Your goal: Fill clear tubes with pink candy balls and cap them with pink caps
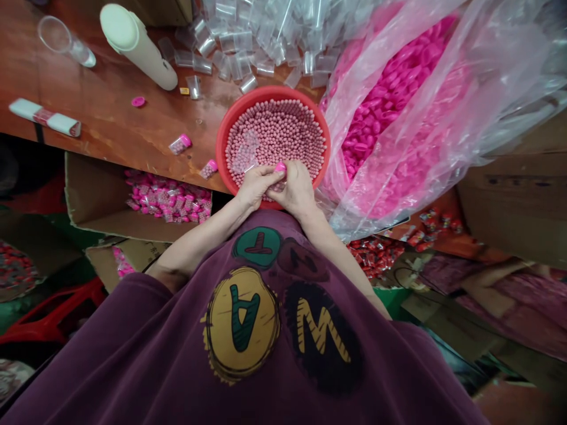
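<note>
Over the near side of a red bowl point(221, 141) full of pink beads point(283, 127), both of my hands meet at a small bead jar with a pink cap point(280, 167). My left hand point(254, 186) has its fingers closed on the jar from the left, thumb by the cap. From the other side my right hand point(297, 186) curls round it; most of the jar's body is hidden by the fingers. Transparent empty jars point(246, 152) lie on the beads at the bowl's left. Two capped jars of beads point(179, 144) rest on the table beside the bowl.
Behind the bowl is a heap of transparent jars point(266, 41). A plastic bag of pink caps point(385, 100) stands right. A carton point(110, 200) of filled jars sits below the table's left edge. A pale bottle point(137, 47) lies further back. A person's arm point(491, 289) shows at right.
</note>
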`<state>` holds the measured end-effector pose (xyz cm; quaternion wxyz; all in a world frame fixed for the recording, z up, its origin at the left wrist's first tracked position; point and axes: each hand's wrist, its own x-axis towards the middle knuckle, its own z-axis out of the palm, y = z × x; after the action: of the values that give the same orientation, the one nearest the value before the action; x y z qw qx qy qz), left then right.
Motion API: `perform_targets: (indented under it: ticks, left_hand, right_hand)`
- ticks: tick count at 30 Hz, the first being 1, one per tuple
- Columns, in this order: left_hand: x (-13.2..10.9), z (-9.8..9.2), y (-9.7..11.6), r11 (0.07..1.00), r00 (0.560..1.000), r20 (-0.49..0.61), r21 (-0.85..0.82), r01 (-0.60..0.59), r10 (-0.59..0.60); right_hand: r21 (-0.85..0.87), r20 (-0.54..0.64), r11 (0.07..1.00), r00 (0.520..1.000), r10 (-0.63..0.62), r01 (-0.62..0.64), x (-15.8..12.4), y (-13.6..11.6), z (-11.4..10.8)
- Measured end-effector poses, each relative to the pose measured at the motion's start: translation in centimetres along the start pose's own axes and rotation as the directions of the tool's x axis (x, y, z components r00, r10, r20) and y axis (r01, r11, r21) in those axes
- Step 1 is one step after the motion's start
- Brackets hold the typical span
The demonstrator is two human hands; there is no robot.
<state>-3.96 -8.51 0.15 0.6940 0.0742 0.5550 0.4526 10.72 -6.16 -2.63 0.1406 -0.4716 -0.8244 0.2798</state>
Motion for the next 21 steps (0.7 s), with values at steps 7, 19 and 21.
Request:
perform_targets:
  ticks: [7, 19, 21]
  left_hand:
    - [0.1, 0.1, 0.1, 0.997, 0.998, 0.006, 0.042, 0.062, -0.063]
    - [3.2, -16.1, 4.0, 0.644, 0.708, -0.28, 0.697, -0.315, 0.648]
    - [3.9, -17.1, 4.6, 0.537, 0.662, -0.23, 0.787, -0.305, 0.713]
  right_hand:
    - [-0.012, -0.014, 0.998, 0.998, 0.067, -0.068, -0.1, 0.0, 0.5]
    - [0.136, 0.143, 0.944, 0.949, 0.282, -0.301, -0.5, 0.8, 2.0]
    - [-0.021, 0.125, 0.933, 0.925, 0.358, -0.359, -0.1, 2.5, 1.3]
